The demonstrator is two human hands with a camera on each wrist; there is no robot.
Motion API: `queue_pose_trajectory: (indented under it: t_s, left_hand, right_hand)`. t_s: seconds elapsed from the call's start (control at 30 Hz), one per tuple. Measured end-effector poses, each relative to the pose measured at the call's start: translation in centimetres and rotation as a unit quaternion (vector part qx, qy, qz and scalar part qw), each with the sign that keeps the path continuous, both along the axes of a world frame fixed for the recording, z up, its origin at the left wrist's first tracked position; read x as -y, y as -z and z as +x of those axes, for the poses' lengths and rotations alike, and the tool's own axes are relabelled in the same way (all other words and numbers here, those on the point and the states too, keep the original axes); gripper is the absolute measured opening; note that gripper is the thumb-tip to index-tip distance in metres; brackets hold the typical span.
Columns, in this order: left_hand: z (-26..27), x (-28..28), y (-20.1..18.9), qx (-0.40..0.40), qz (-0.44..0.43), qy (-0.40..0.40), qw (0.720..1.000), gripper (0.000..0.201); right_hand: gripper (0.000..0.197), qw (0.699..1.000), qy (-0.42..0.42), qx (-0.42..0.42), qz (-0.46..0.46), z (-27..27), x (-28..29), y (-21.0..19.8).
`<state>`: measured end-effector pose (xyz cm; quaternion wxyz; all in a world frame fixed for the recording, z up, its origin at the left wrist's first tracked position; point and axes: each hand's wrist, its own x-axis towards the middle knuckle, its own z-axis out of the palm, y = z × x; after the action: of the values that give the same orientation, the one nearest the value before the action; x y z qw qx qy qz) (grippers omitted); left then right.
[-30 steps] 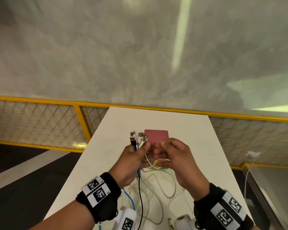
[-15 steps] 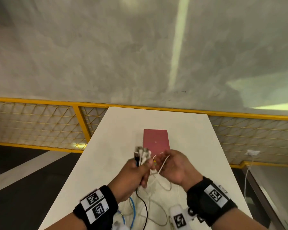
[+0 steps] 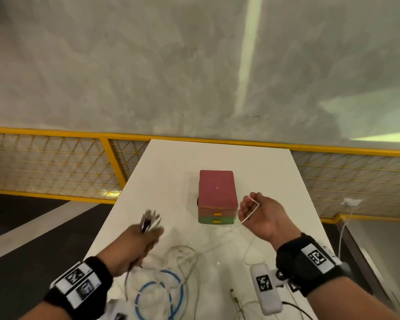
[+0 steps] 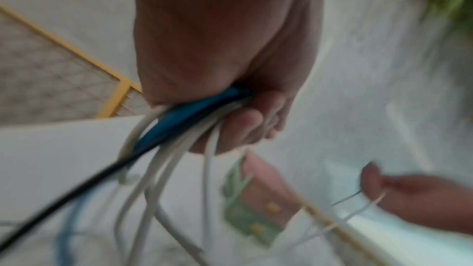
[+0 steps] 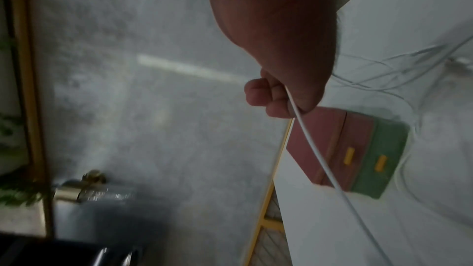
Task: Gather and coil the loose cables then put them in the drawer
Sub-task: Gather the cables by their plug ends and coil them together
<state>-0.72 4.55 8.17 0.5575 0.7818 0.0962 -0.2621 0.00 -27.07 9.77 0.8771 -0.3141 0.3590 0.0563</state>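
Hanging out of the left hand point(image 3: 138, 244) is a whole bunch of cables point(image 4: 163, 145), white ones plus a blue and a black, with the plug ends point(image 3: 149, 221) sticking up past the knuckles. That grip is a closed fist wrapped right round the bundle; it's pretty blurry in the head view, but the left wrist view shows the fingers point(image 4: 243, 126) curled over the strands. The slack drops down to the white counter point(image 3: 171, 172) and lies in a loose tangle near the front edge, with a blue cable point(image 3: 158, 294) looped in a rough ring there.

The right hand point(image 3: 262, 218) is up above the counter, off to the right of the drawer unit point(image 3: 217, 199), and its grip is pinched on a single thin white cable point(image 5: 311, 145), fingers curled in around it. That cable runs down from the fist toward the tangle.

The drawer unit sits mid-counter, red top and red drawer over a green drawer, both with little yellow pulls, both closed. It's between the two hands and a bit further back.

Behind the counter there's a yellow railing point(image 3: 106, 148) with mesh, and a grey concrete wall point(image 3: 148, 65) past that
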Motion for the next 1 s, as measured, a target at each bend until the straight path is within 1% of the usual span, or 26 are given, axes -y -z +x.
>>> queue_pose_trajectory:
  t_s: [0.03, 0.07, 0.1, 0.13, 0.2, 0.23, 0.3, 0.37, 0.4, 0.47, 0.53, 0.57, 0.6, 0.63, 0.67, 0.7, 0.73, 0.77, 0.8, 0.87, 0.9, 0.93, 1.0]
  left_hand:
    - [0.4, 1.7, -1.1, 0.036, -0.052, -0.029, 0.998, 0.032]
    - [0.6, 3.5, -2.3, 0.071, -0.091, -0.037, 0.993, 0.031]
    - [0.7, 5.3, -3.4, 0.104, -0.117, -0.027, 0.987, 0.027]
    - [0.6, 7.2, -4.3, 0.135, -0.135, -0.008, 0.982, 0.022]
    - [0.1, 10.5, -5.3, 0.19, -0.144, 0.039, 0.97, 0.008]
    - [0.0, 11.6, -5.0, 0.209, -0.133, 0.049, 0.968, 0.01]
    - [-0.1, 12.9, -3.9, 0.217, -0.119, 0.038, 0.968, 0.016]
    - [-0.1, 12.9, -3.3, 0.199, -0.135, 0.02, 0.97, 0.018]
    - [-0.1, 12.6, -3.1, 0.184, -0.148, 0.024, 0.971, 0.019]
    - [-0.4, 11.4, -3.0, 0.141, -0.174, 0.089, 0.971, 0.013]
    - [-0.9, 9.4, -2.7, 0.078, -0.129, 0.191, 0.97, 0.024]
    - [-1.0, 7.9, -1.9, 0.046, -0.081, 0.245, 0.965, 0.027]
    - [-1.2, 6.4, -1.3, 0.023, -0.025, 0.297, 0.954, 0.022]
    - [-1.2, 4.6, -0.3, 0.005, 0.048, 0.349, 0.936, 0.017]
    - [-1.4, 3.1, 0.3, -0.009, 0.129, 0.404, 0.906, 0.021]
    - [-1.6, 1.7, 1.3, -0.028, 0.195, 0.442, 0.875, 0.028]
    - [-1.7, 0.7, 2.0, -0.048, 0.227, 0.456, 0.859, 0.03]
    - [-2.0, 0.0, 2.1, -0.053, 0.217, 0.441, 0.869, 0.03]
    - [-2.1, -0.4, 2.1, -0.056, 0.19, 0.41, 0.891, 0.031]
    - [-2.0, -0.5, 1.4, -0.03, 0.085, 0.295, 0.951, 0.034]
    - [-1.7, -0.2, 0.7, -0.014, 0.017, 0.227, 0.974, 0.031]
    - [-1.3, 0.5, -0.2, 0.004, -0.06, 0.166, 0.984, 0.026]
    - [-0.4, 2.5, -2.0, 0.063, -0.154, 0.077, 0.983, 0.024]
  right_hand:
    - [0.036, 1.0, -0.027, 0.005, -0.003, -0.3, -1.1, 0.3]
    - [0.035, 0.998, -0.058, 0.012, -0.006, -0.6, -2.2, 0.5]
    - [0.034, 0.996, -0.089, 0.021, -0.012, -0.9, -3.4, 0.6]
    - [0.032, 0.992, -0.121, 0.031, -0.021, -1.2, -4.4, 0.7]
    - [0.032, 0.984, -0.168, 0.056, -0.027, -1.7, -6.3, 0.1]
    - [0.034, 0.982, -0.177, 0.069, -0.016, -1.9, -6.9, -0.4]
    - [0.036, 0.978, -0.186, 0.089, 0.006, -2.0, -7.5, -1.2]
    - [0.038, 0.974, -0.203, 0.097, 0.0, -2.2, -7.3, -1.7]
    - [0.038, 0.973, -0.212, 0.093, -0.007, -2.1, -7.0, -1.9]
    - [0.035, 0.978, -0.193, 0.074, -0.005, -1.4, -6.1, -1.7]
    - [0.031, 0.988, -0.147, 0.048, -0.008, -0.4, -4.6, -1.4]
    - [0.032, 0.991, -0.126, 0.035, -0.009, 0.1, -3.7, -1.4]
    - [0.032, 0.994, -0.107, 0.03, -0.007, 0.6, -2.7, -1.5]
    - [0.031, 0.996, -0.084, 0.03, -0.003, 0.9, -1.7, -1.7]
    - [0.029, 0.998, -0.06, 0.031, -0.001, 1.1, -0.7, -1.9]
    - [0.028, 0.999, -0.042, 0.031, -0.006, 1.3, 0.0, -2.0]
    - [0.025, 0.999, -0.036, 0.033, -0.015, 1.4, 0.6, -2.1]
    - [0.022, 0.998, -0.04, 0.036, -0.032, 1.4, 0.7, -2.1]
    - [0.019, 0.997, -0.047, 0.042, -0.046, 1.2, 0.7, -1.9]
    - [0.014, 0.993, -0.075, 0.058, -0.069, 0.7, 0.1, -1.2]
    - [0.012, 0.991, -0.089, 0.064, -0.07, 0.3, -0.4, -0.8]
    - [0.01, 0.99, -0.099, 0.066, -0.07, -0.1, -1.0, -0.5]
    - [0.009, 0.988, -0.121, 0.062, -0.076, -0.8, -2.3, 0.0]
